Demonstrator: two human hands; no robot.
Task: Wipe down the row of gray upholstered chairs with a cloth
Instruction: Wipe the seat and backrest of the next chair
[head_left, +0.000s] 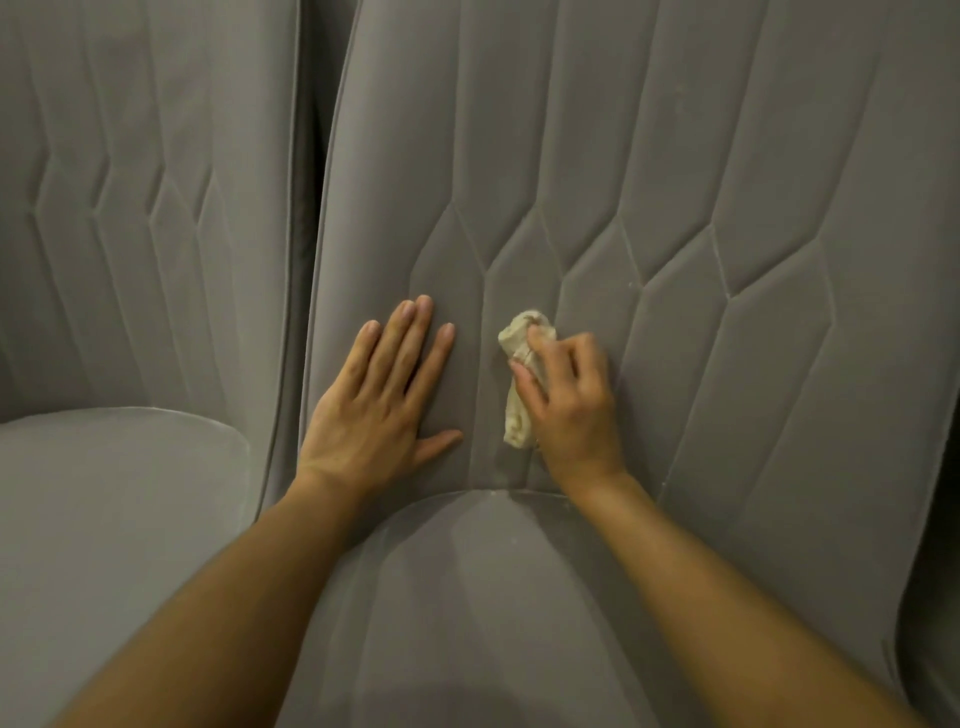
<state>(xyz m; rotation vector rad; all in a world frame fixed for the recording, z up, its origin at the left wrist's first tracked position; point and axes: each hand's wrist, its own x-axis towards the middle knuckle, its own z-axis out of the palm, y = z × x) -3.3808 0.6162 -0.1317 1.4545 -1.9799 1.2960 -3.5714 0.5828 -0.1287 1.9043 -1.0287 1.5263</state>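
Against the chair back (675, 156), the left hand (379, 395) lay spread flat, apparently bracing it; the right hand (566, 395) gripped a bunched cloth (519, 332) for wiping.

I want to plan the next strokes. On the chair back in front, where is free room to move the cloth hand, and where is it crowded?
Free: the quilted gray upholstered backrest above and right of the right hand, and the gray seat cushion below both hands. Crowded: leftward, where the flat left hand lies close beside the crumpled cream cloth.
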